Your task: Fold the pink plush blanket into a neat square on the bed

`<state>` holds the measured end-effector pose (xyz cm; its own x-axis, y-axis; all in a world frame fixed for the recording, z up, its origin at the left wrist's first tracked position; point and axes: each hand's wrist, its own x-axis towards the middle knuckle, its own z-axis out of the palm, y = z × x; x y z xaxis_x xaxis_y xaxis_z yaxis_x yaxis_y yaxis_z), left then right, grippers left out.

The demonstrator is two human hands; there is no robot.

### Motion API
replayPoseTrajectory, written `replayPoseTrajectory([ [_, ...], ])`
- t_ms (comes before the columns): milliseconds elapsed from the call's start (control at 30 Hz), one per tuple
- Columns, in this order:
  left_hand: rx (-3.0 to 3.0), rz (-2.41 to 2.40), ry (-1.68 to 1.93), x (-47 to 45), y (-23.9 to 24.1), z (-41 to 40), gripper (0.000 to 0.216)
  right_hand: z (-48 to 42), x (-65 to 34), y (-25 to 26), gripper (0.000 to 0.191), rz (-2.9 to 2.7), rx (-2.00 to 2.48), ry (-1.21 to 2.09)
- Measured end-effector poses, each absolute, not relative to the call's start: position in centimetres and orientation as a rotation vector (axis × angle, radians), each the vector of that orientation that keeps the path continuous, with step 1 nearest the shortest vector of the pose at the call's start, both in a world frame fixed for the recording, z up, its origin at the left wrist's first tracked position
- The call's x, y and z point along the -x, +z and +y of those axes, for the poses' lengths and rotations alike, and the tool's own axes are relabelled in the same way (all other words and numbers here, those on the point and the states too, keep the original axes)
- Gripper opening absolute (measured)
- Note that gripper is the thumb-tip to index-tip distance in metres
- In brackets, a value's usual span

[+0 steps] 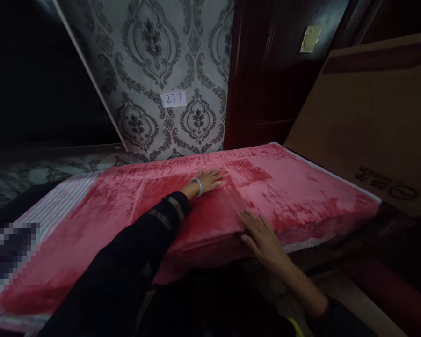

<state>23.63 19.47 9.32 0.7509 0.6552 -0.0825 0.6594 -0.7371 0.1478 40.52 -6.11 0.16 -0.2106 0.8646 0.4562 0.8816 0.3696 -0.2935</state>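
Note:
A folded red plush blanket (196,213) lies on a bed covered by a larger red plush spread (301,196). My left hand (210,180), with a bracelet on the wrist, rests flat with fingers stretched out on the far top of the folded blanket. My right hand (261,234) lies flat against the blanket's near right corner, fingers extended and pressed on the fabric. Both arms wear dark sleeves.
A striped sheet (56,206) shows at the bed's left side. Patterned wallpaper with a paper label reading 277 (173,98) is behind the bed. A dark wooden door (266,84) stands at the back, and a large cardboard box (372,121) leans at the right.

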Motion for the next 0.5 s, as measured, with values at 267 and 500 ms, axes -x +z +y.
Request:
replayPoseTrajectory([
  [267,-2.745,1.257,-0.062,-17.7,9.3,18.9,0.057,2.6,-32.9,6.4,0.05,-2.379,1.442,0.084],
  [500,-2.776,1.262,0.053,-17.0,5.7,18.4,0.057,0.6,-32.3,2.0,0.056,-2.481,1.401,0.038],
])
